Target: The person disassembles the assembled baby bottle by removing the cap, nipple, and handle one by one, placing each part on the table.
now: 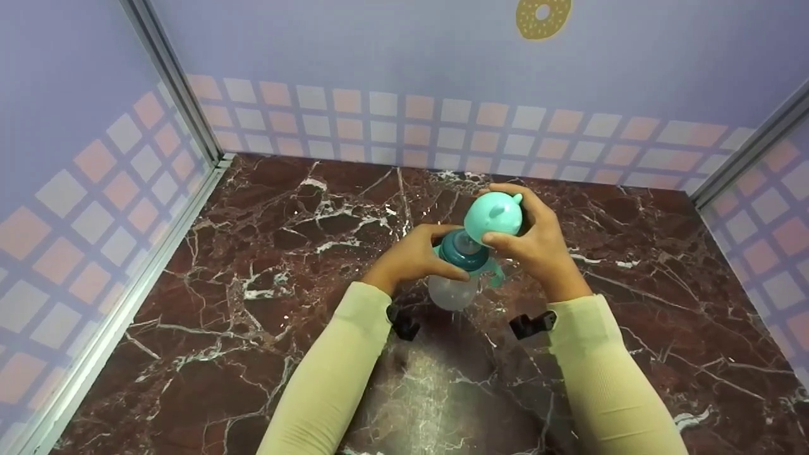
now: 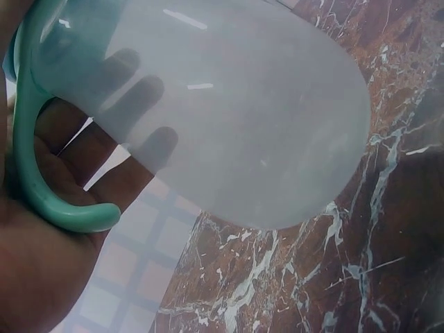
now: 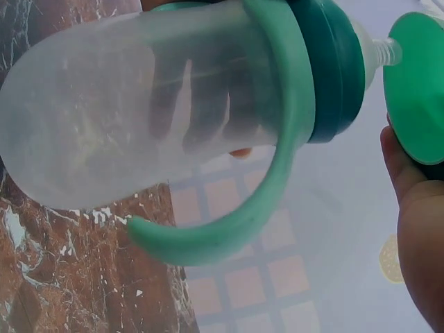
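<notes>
Above marbled tabletop (image 1: pixel 303 265), left grip (image 1: pixel 417 253) around bottle (image 1: pixel 452 292), right grip (image 1: pixel 542 243) holding mint cap (image 1: pixel 485 218)

The eared mint cap (image 1: pixel 490 218) is off the translucent bottle (image 3: pixel 166 104).

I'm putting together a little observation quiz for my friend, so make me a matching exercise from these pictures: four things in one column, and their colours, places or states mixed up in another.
Things:
1. Cap
2. Bottle
3. Donut picture
4. Collar under the nipple

Descriptions:
A. Dark teal all round
B. On the back wall
C. Mint green, held in the right hand
D. See-through, gripped by the left hand

Right pairs: 1-C, 2-D, 3-B, 4-A.
</notes>
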A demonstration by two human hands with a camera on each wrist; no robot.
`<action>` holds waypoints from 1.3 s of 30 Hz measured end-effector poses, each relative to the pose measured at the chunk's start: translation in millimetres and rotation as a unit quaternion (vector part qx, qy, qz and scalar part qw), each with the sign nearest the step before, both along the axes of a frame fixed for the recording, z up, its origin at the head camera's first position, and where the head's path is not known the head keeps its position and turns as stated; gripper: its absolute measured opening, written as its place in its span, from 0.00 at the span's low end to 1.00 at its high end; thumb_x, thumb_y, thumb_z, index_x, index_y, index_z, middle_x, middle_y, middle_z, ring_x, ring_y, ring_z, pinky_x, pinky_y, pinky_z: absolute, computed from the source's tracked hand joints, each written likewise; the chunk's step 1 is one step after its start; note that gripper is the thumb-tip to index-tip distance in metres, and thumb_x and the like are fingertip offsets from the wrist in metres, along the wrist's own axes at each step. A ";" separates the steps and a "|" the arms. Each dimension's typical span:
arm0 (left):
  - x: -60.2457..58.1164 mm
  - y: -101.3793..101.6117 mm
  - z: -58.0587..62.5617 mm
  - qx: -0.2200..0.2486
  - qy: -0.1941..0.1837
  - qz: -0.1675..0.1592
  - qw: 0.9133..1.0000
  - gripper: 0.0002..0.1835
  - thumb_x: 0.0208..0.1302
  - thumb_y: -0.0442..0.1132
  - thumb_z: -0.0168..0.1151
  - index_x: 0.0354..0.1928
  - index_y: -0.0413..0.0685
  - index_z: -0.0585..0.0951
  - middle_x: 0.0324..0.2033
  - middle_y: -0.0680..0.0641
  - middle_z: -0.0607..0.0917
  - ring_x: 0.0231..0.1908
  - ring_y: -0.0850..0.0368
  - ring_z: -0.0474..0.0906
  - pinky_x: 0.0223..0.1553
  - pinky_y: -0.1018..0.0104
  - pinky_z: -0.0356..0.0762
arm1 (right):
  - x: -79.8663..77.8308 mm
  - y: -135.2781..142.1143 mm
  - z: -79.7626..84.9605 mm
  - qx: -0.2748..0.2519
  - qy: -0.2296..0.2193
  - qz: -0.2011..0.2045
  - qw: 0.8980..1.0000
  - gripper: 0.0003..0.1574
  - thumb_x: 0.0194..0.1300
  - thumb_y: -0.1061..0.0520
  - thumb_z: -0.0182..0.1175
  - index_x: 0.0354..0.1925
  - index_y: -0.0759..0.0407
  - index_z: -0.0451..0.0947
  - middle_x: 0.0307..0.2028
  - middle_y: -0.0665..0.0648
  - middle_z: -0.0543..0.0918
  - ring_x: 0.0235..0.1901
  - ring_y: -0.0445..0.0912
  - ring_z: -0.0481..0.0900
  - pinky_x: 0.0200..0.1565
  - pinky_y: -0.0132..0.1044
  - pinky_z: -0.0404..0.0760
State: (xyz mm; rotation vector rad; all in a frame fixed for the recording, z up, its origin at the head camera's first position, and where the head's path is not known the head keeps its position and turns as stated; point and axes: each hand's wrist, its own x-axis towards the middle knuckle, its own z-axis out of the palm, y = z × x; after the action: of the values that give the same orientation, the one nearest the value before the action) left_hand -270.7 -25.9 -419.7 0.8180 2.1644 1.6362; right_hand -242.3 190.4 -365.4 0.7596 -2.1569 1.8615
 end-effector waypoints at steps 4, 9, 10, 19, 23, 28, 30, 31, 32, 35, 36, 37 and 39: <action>0.1 -1.4 -2.9 0.003 -0.003 0.005 1.000 0.40 0.41 0.46 0.81 0.61 0.56 0.77 0.49 0.56 0.84 0.51 0.61 0.79 0.56 0.62 0.77 | -1.6 1.2 -2.0 0.005 -0.003 -0.010 1.000 0.40 0.52 0.59 0.74 0.62 0.57 0.72 0.58 0.55 0.78 0.53 0.52 0.79 0.51 0.37 0.81; -0.2 -2.3 -5.1 0.009 -0.004 0.009 1.000 0.40 0.40 0.43 0.82 0.61 0.56 0.77 0.49 0.55 0.84 0.51 0.59 0.79 0.57 0.61 0.76 | -2.7 2.1 -3.4 0.001 -0.007 -0.018 1.000 0.37 0.54 0.62 0.70 0.62 0.53 0.72 0.59 0.60 0.77 0.53 0.51 0.79 0.51 0.37 0.81; -0.4 -2.7 -5.3 0.009 -0.002 0.009 1.000 0.39 0.40 0.43 0.82 0.61 0.56 0.78 0.48 0.55 0.85 0.51 0.59 0.79 0.57 0.61 0.76 | -3.2 2.5 -3.8 0.000 -0.004 -0.019 1.000 0.36 0.55 0.62 0.70 0.62 0.54 0.72 0.59 0.60 0.77 0.53 0.51 0.79 0.50 0.37 0.81; -0.1 -6.3 -4.6 -0.007 0.013 0.021 1.000 0.42 0.39 0.46 0.82 0.62 0.54 0.77 0.49 0.54 0.85 0.51 0.59 0.80 0.57 0.61 0.76 | -6.4 7.7 -9.0 -0.012 -0.007 -0.033 0.999 0.34 0.57 0.61 0.67 0.62 0.53 0.72 0.59 0.55 0.78 0.54 0.51 0.79 0.50 0.36 0.81; -0.1 -7.1 -5.2 -0.009 0.018 0.025 0.999 0.42 0.38 0.46 0.82 0.62 0.55 0.77 0.49 0.54 0.85 0.51 0.58 0.80 0.57 0.60 0.76 | -6.8 9.2 -11.1 -0.012 -0.015 -0.038 0.999 0.34 0.57 0.61 0.66 0.63 0.53 0.71 0.58 0.55 0.78 0.54 0.51 0.79 0.50 0.36 0.82; 0.3 -8.4 -6.1 -0.008 0.010 0.035 0.999 0.44 0.38 0.48 0.83 0.63 0.58 0.76 0.48 0.55 0.85 0.50 0.59 0.80 0.56 0.59 0.76 | -7.6 11.6 -13.8 -0.009 -0.017 -0.048 0.999 0.34 0.57 0.61 0.66 0.63 0.55 0.72 0.57 0.54 0.79 0.53 0.51 0.79 0.48 0.36 0.82; 0.3 -8.9 -6.4 -0.007 0.009 0.039 0.999 0.45 0.37 0.48 0.83 0.64 0.59 0.76 0.49 0.56 0.84 0.51 0.59 0.79 0.56 0.59 0.76 | -8.1 12.5 -14.9 -0.010 -0.018 -0.051 0.998 0.34 0.57 0.62 0.67 0.63 0.55 0.72 0.58 0.55 0.79 0.53 0.50 0.79 0.49 0.36 0.82; 0.2 -9.1 -6.3 -0.006 0.009 0.040 0.999 0.45 0.37 0.48 0.83 0.64 0.59 0.75 0.49 0.55 0.84 0.51 0.59 0.79 0.57 0.59 0.76 | -8.4 12.8 -15.3 -0.010 -0.019 -0.052 0.998 0.34 0.57 0.63 0.67 0.63 0.55 0.72 0.58 0.56 0.78 0.53 0.50 0.79 0.49 0.35 0.82; 0.1 -9.3 -6.6 -0.005 0.009 0.040 0.999 0.45 0.37 0.48 0.83 0.64 0.59 0.75 0.50 0.55 0.84 0.52 0.59 0.79 0.57 0.59 0.76 | -8.7 13.3 -15.9 -0.010 -0.020 -0.054 0.998 0.34 0.57 0.63 0.67 0.63 0.55 0.72 0.59 0.56 0.78 0.53 0.50 0.79 0.49 0.35 0.82; -0.4 -9.5 -7.3 -0.001 0.009 0.039 0.999 0.45 0.37 0.47 0.83 0.64 0.60 0.75 0.51 0.55 0.84 0.53 0.59 0.79 0.58 0.59 0.75 | -9.7 14.8 -17.6 -0.012 -0.021 -0.059 0.998 0.35 0.57 0.62 0.68 0.63 0.57 0.72 0.60 0.59 0.77 0.54 0.49 0.79 0.50 0.34 0.82; -0.4 -9.6 -7.7 -0.002 0.010 0.039 0.999 0.45 0.37 0.47 0.83 0.64 0.60 0.75 0.51 0.55 0.84 0.53 0.59 0.79 0.58 0.59 0.75 | -10.3 15.5 -18.4 -0.015 -0.020 -0.061 0.998 0.36 0.56 0.62 0.68 0.63 0.58 0.72 0.60 0.59 0.77 0.54 0.48 0.79 0.50 0.34 0.82; -0.5 -9.8 -8.0 -0.003 0.010 0.040 0.999 0.45 0.37 0.47 0.83 0.63 0.60 0.76 0.51 0.56 0.84 0.53 0.59 0.79 0.58 0.60 0.75 | -10.6 16.0 -19.0 -0.017 -0.020 -0.063 0.998 0.36 0.56 0.61 0.68 0.63 0.59 0.72 0.60 0.60 0.77 0.54 0.48 0.79 0.50 0.34 0.81; -0.4 -10.2 -8.8 -0.006 0.011 0.041 0.999 0.45 0.37 0.47 0.83 0.63 0.60 0.76 0.51 0.56 0.84 0.53 0.59 0.79 0.59 0.60 0.74 | -11.3 17.3 -20.4 -0.019 -0.017 -0.067 0.997 0.36 0.56 0.61 0.69 0.63 0.60 0.72 0.60 0.60 0.77 0.54 0.48 0.79 0.50 0.34 0.81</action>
State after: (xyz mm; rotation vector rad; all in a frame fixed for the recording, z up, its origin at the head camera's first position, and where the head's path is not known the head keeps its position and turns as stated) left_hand -271.2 -36.0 -428.6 0.7569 2.2467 1.6596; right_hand -253.5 207.7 -385.8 0.5651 -2.1301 1.8546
